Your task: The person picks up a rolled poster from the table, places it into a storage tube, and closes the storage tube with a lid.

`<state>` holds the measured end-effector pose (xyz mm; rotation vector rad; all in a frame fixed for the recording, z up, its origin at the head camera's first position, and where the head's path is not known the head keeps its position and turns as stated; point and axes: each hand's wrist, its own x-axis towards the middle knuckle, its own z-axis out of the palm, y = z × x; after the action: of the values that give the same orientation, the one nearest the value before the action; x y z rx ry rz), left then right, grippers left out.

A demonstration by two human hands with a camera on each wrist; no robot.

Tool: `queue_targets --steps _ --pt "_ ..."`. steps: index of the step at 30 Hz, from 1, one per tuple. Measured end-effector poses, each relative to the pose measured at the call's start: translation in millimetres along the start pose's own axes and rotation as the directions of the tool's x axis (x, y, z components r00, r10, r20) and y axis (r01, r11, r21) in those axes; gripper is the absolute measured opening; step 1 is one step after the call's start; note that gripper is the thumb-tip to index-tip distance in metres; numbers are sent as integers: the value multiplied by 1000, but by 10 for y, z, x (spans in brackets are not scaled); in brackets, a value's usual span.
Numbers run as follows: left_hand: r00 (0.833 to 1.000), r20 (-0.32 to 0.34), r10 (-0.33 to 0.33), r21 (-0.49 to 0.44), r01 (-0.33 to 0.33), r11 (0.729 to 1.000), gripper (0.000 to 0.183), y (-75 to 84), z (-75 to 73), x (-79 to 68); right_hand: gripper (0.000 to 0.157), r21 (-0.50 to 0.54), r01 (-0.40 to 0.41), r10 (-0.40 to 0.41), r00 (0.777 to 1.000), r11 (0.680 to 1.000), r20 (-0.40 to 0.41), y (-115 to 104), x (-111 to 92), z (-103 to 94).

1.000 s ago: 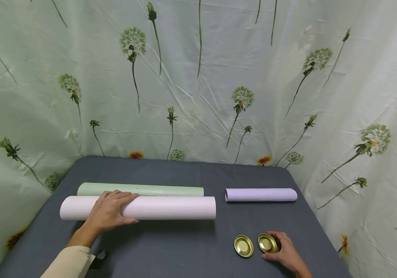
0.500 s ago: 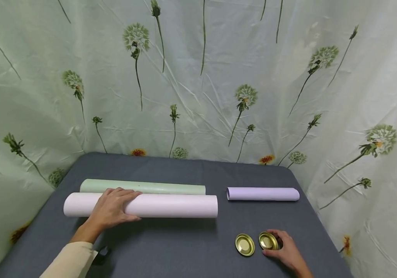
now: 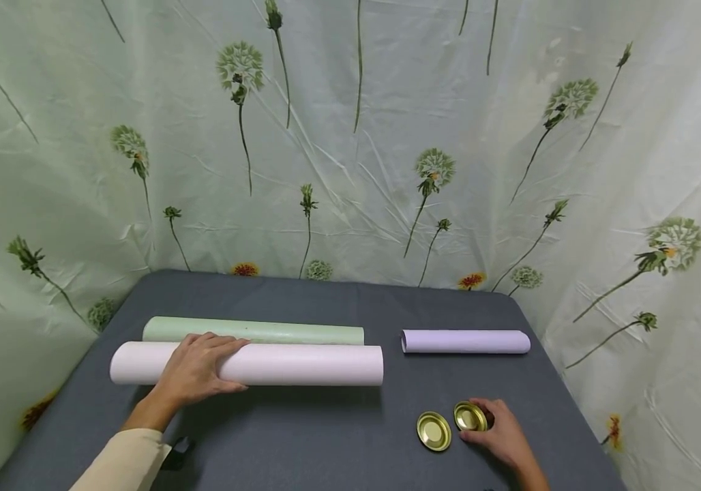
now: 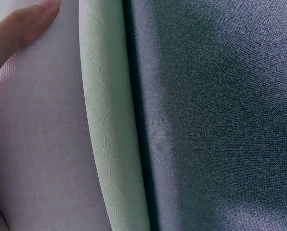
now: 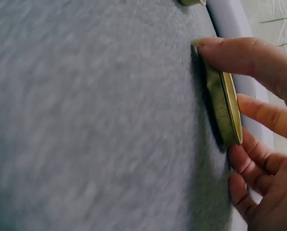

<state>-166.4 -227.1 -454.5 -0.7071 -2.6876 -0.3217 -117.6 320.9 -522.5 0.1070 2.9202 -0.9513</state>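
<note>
My left hand (image 3: 203,368) grips a pale pink paper roll (image 3: 307,364) from above, its thumb on the near side. Just behind it, a light green roll (image 3: 301,333) lies parallel; the left wrist view shows the green roll (image 4: 110,134) close beside the pink one, with a creased surface. At the lower right, my right hand (image 3: 500,436) pinches a round gold metal lid (image 3: 470,416) by its edge. In the right wrist view, thumb and fingers hold the lid (image 5: 225,106) near the cloth. A second gold lid (image 3: 433,431) lies just left of it.
A thinner lavender roll (image 3: 466,341) lies at the back right of the grey cloth-covered table (image 3: 326,450). A floral curtain (image 3: 350,157) hangs behind and around the table. Beside the left sleeve sits a small black object (image 3: 177,453).
My right hand has shifted slightly away from me and left with the gold lid. My left hand stays on the pink roll. The head view has moved a little.
</note>
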Motion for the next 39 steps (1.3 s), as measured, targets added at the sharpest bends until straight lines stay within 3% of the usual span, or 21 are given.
queue_targets --steps 18,24,39 --pt "1000 1 6 9 -6 1000 74 -7 6 -10 63 -21 59 -59 998 998 28 -221 143 -57" --pt "999 -29 15 4 -15 1000 73 4 23 -39 63 30 66 -68 996 997 59 -314 191 5" --pt "1000 -8 -4 -21 4 1000 74 35 42 -28 62 141 24 -24 1000 990 -4 -645 214 1"
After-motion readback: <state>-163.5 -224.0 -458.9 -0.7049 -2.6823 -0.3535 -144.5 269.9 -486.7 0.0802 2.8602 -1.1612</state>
